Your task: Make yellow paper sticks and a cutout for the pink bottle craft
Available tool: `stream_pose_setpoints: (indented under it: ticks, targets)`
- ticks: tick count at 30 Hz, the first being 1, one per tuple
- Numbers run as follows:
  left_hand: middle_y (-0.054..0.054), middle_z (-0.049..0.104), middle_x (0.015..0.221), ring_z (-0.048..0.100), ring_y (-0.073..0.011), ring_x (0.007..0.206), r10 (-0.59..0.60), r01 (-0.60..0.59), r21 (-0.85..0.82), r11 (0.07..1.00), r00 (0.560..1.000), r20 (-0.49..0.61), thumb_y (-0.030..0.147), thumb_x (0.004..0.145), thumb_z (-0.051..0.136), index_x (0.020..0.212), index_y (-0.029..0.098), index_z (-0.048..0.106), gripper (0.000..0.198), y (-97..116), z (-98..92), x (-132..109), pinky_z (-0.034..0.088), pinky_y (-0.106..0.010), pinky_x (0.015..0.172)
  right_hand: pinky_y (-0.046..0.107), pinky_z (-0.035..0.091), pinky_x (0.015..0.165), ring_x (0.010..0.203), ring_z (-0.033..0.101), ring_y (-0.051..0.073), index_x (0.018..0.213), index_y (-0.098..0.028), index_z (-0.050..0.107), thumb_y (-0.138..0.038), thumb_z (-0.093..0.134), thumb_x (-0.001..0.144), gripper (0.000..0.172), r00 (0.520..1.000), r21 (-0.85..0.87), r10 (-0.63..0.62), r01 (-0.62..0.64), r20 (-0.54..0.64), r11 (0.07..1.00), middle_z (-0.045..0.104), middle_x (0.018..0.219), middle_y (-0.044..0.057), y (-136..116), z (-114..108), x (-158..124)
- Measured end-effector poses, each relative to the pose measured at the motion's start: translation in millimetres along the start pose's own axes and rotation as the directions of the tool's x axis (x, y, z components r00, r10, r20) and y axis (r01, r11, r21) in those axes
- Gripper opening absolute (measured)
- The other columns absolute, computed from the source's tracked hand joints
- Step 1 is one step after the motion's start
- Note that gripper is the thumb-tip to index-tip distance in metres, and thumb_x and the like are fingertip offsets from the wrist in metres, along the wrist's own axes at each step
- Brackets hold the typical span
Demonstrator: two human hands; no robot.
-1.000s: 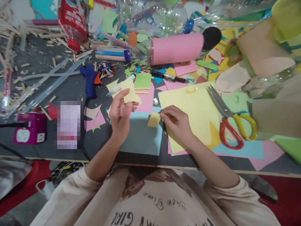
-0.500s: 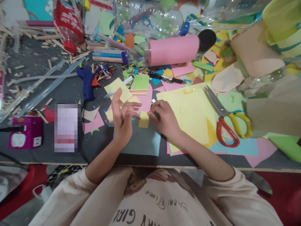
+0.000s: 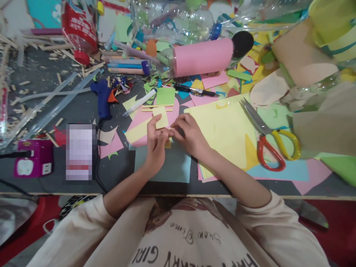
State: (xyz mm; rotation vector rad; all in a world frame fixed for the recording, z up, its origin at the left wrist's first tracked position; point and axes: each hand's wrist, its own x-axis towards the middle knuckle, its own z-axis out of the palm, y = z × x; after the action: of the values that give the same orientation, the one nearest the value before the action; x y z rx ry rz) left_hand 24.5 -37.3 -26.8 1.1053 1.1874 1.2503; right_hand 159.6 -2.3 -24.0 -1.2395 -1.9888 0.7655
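My left hand (image 3: pixel 156 148) is closed over the grey-blue paper sheet (image 3: pixel 172 170), its fingers bent, with a small pale yellow paper piece (image 3: pixel 161 119) against its raised forefinger. My right hand (image 3: pixel 191 139) is also closed, thumb and fingertips pinched. Both hands' fingertips meet, and whatever is between them is too small to make out. Just below the fingertips, part of a darker yellow paper piece (image 3: pixel 168 144) shows on the sheet. Beyond the hands lie thin yellow strips (image 3: pixel 157 108), a green paper square (image 3: pixel 165 96) and a white marker (image 3: pixel 140 103).
Red-and-yellow-handled scissors (image 3: pixel 269 144) rest on yellow paper (image 3: pixel 222 126) at right. A blue glue gun (image 3: pixel 101 98), its cord and a blurred-out rectangular object (image 3: pixel 79 152) are at left. A pink-wrapped bottle (image 3: pixel 204 57), other bottles and paper scraps crowd the back.
My left hand has moved right, its fingers curling in to meet the right hand's. The pale yellow piece has moved right with it, uncovering the marker.
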Motion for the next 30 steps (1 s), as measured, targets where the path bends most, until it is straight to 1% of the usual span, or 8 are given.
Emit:
stream_pose_setpoints:
  ticks: [4,9,11,15,19,21,25,30]
  targets:
    - [-0.002,0.061,0.092,0.059,-0.0101,0.07,0.15,-0.162,0.169,0.972,0.985,0.082,0.039,0.095,0.046,0.119,0.023,0.05,0.029,1.5,-2.6,-4.2,0.049,-0.023,0.062,0.033,0.049,0.076,0.082,0.058,0.017,0.092,-0.02,0.059,-0.031,0.044,0.094,0.019,0.992,0.305,0.122,-0.109,-0.023,0.946,0.06,0.088,0.005,1.4,-7.2,0.4]
    - [-0.007,0.061,0.107,0.062,-0.0169,0.098,0.319,-0.362,0.266,0.893,0.928,0.191,0.039,0.099,0.042,0.117,0.022,0.056,0.028,6.5,-1.8,-5.7,0.052,-0.03,0.08,0.027,0.045,0.059,0.063,0.055,0.012,0.103,-0.023,0.059,-0.046,0.041,0.094,0.03,0.951,0.713,0.296,-0.148,-0.087,0.685,0.059,0.079,-0.001,7.7,-7.5,1.2]
    - [-0.007,0.063,0.106,0.062,-0.0173,0.1,0.292,-0.347,0.294,0.89,0.932,0.216,0.038,0.099,0.041,0.116,0.021,0.056,0.028,9.1,-0.7,-5.3,0.051,-0.032,0.085,0.026,0.045,0.058,0.061,0.052,0.01,0.095,-0.023,0.062,-0.046,0.053,0.088,0.025,0.942,0.747,0.321,-0.144,-0.097,0.649,0.059,0.076,-0.002,7.8,-7.7,2.6]
    - [-0.007,0.065,0.105,0.065,-0.0155,0.093,0.271,-0.349,0.305,0.886,0.924,0.269,0.036,0.1,0.04,0.115,0.021,0.057,0.027,12.7,0.8,-4.2,0.053,-0.031,0.082,0.025,0.043,0.056,0.06,0.049,0.01,0.082,-0.022,0.062,-0.042,0.07,0.075,0.023,0.917,0.69,0.38,-0.197,-0.121,0.696,0.06,0.075,-0.002,3.5,-12.1,5.6]
    - [-0.005,0.067,0.103,0.068,-0.0122,0.081,0.236,-0.291,0.289,0.912,0.949,0.21,0.033,0.1,0.039,0.116,0.022,0.055,0.025,27.1,-2.0,-2.4,0.054,-0.027,0.073,0.025,0.04,0.051,0.056,0.046,0.01,0.083,-0.022,0.061,-0.04,0.066,0.079,0.019,0.902,0.637,0.403,-0.219,-0.157,0.739,0.055,0.07,-0.003,0.1,-22.4,8.4]
    - [-0.005,0.068,0.099,0.067,-0.0147,0.088,0.142,-0.248,0.391,0.886,0.949,0.281,0.032,0.1,0.039,0.107,0.022,0.058,0.022,42.3,-5.4,-3.1,0.054,-0.028,0.077,0.025,0.039,0.05,0.055,0.046,0.009,0.085,-0.022,0.059,-0.036,0.066,0.08,0.016,0.91,0.625,0.391,-0.227,-0.137,0.747,0.054,0.069,-0.003,-1.2,-29.0,8.0]
    - [-0.006,0.069,0.1,0.066,-0.017,0.097,0.056,-0.411,0.59,0.695,0.849,0.525,0.022,0.098,0.041,0.101,0.02,0.058,0.018,69.4,-16.2,-13.0,0.054,-0.029,0.081,0.024,0.039,0.052,0.055,0.046,0.008,0.081,-0.022,0.057,-0.027,0.063,0.08,0.008,0.937,0.598,0.345,-0.245,-0.055,0.763,0.054,0.069,-0.004,-4.0,-39.3,-0.1]
    - [-0.009,0.071,0.101,0.067,-0.0217,0.092,0.162,-0.686,0.715,0.135,0.727,0.667,0.011,0.092,0.046,0.103,0.016,0.061,0.019,59.4,-33.8,-21.6,0.054,-0.034,0.078,0.025,0.04,0.058,0.062,0.051,0.011,0.077,-0.021,0.059,-0.019,0.057,0.081,0.005,0.96,0.395,0.27,-0.278,0.078,0.876,0.06,0.072,-0.002,-1.9,-40.8,-15.0]
